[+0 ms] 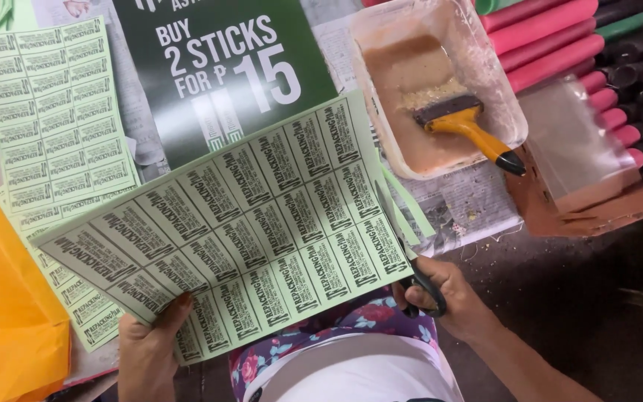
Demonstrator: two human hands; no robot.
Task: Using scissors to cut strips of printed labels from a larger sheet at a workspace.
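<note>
**Scissors at the edge of a green label sheet**

Closest to me, the left hand (146,350) pinches the lower corner of a pale green label sheet (240,227), thumb on top, and holds it out flat and slightly tilted above the lap. The right hand (452,298) is clenched through the black handles of a pair of scissors (411,257), whose blades run up along the sheet's right edge. As I judge it, the cutting step is in hand: a narrow strip already hangs loose just beside that edge, and the next cut calls for a taut sheet and blades that follow the printed line between columns.

The sheet is thin matte paper, printed in a grid of small black-bordered rectangles. Beyond it on the tabletop lie another green sheet (53,119) of the same grid, a glossy dark green poster (225,67) and, at left, crinkly orange plastic (5,298). Farther right stands a cloudy plastic tub (478,59) holding brownish paste and a yellow-handled brush (463,123). Farthest off, pink and dark tubes (597,52) are stacked in rows.
</note>
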